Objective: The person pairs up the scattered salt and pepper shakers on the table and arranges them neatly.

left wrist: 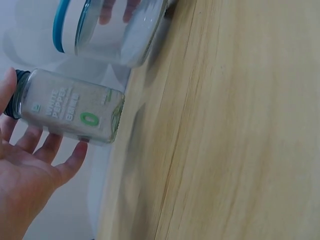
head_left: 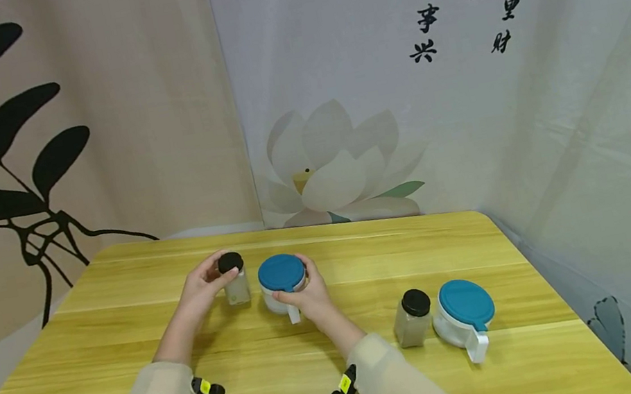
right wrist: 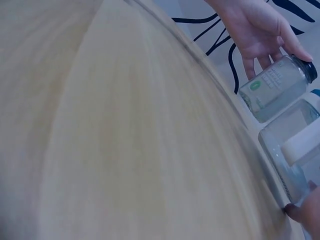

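Note:
My left hand [head_left: 204,283] holds a small clear bottle [head_left: 237,290] with a black cap, its thumb at the cap and its fingers behind the body. White pepper is printed on this bottle [left wrist: 70,107] in the left wrist view, and pale powder shows inside. Just to its right, my right hand [head_left: 313,294] grips a clear seasoning jar [head_left: 281,273] with a blue lid and a white handle, thumb in front and fingers round the far side. Both stand upright on the table. In the right wrist view only part of the right hand [right wrist: 307,215] shows, low beside the jar [right wrist: 282,137].
Nearer the right side of the wooden table [head_left: 138,306] stand a second black-capped bottle [head_left: 412,322] and a second blue-lidded jar [head_left: 465,311], close together. A printed cloth [head_left: 327,47] hangs behind the table's far edge.

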Demonstrator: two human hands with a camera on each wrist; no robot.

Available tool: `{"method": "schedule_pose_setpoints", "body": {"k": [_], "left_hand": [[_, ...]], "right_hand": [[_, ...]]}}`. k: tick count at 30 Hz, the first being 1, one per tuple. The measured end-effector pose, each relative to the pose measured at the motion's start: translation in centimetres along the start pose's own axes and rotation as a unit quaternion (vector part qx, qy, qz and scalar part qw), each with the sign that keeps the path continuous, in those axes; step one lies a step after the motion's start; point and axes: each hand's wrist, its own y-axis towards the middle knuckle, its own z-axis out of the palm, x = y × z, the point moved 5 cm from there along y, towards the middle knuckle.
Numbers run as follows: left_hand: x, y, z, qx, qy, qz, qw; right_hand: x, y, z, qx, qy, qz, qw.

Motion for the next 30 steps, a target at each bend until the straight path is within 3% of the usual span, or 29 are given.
{"method": "schedule_pose_setpoints", "body": {"k": [12,23,30], "left_hand": [[-1.0,-1.0,0.1,0.003,0.009,0.022,0.9997],[-1.5,-1.6,0.3,0.015,0.000,0.046,0.9988],[-1.6,-2.0,0.4,0.016,-0.003,0.045,0.9988]], "right_hand": [[0.4,-0.5,-0.5,-0.022,-0.011,-0.002,0.9997],[0.9,-1.0,-0.9,-0.033,0.011,-0.006,0.9994],[1.1,-1.4,-1.1,-0.047,0.000,-0.020,0.9987]]}}
